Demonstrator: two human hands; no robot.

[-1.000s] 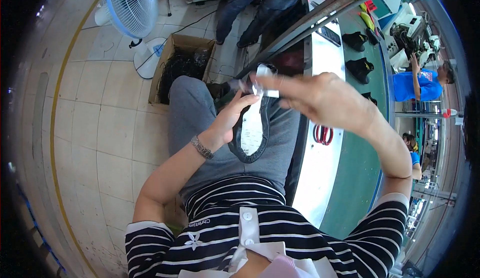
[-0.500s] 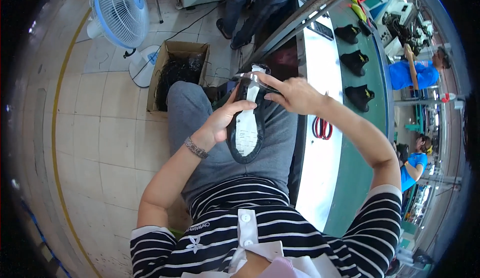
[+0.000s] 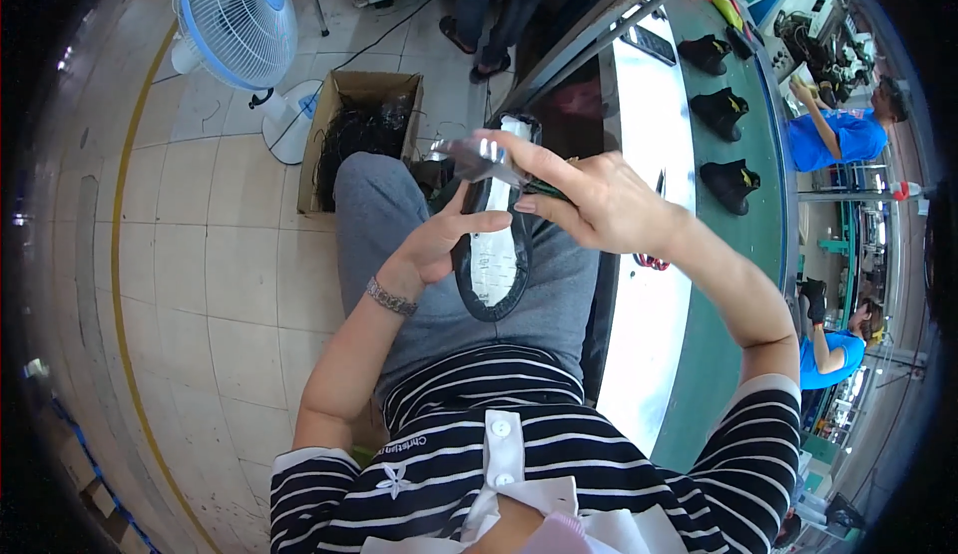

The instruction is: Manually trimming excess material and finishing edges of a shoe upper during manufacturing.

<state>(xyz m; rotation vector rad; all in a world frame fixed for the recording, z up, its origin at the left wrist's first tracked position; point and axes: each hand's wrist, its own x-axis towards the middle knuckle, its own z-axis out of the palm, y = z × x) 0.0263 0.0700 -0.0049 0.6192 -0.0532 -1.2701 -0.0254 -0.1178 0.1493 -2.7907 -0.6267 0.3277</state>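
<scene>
Above my lap, a black shoe upper point(image 3: 494, 267) lies sole side up, its pale insole board showing in the middle. My left hand point(image 3: 436, 242) grips the shoe's left side, the thumb laid across the board. In my right hand point(image 3: 599, 195) is a hammer point(image 3: 477, 159), the fingers wrapped round its dark handle. The metal head, smeared by motion, is raised over the upper half of the shoe and covers part of it. Whether the head touches the shoe cannot be made out.
A cardboard box point(image 3: 414, 140) with black scraps stands beyond my left knee, near a fan point(image 3: 238, 20). At right run a white bench top point(image 3: 639, 354) with a phone point(image 3: 651, 45) and red-handled scissors point(image 3: 651, 263), and a green belt point(image 3: 733, 255) carrying black shoes point(image 3: 731, 185). Other people work nearby.
My right hand has lifted the hammer off the shoe and moved slightly down and right. The left hand keeps its hold. Shoes on the belt appear slightly shifted as the view moved.
</scene>
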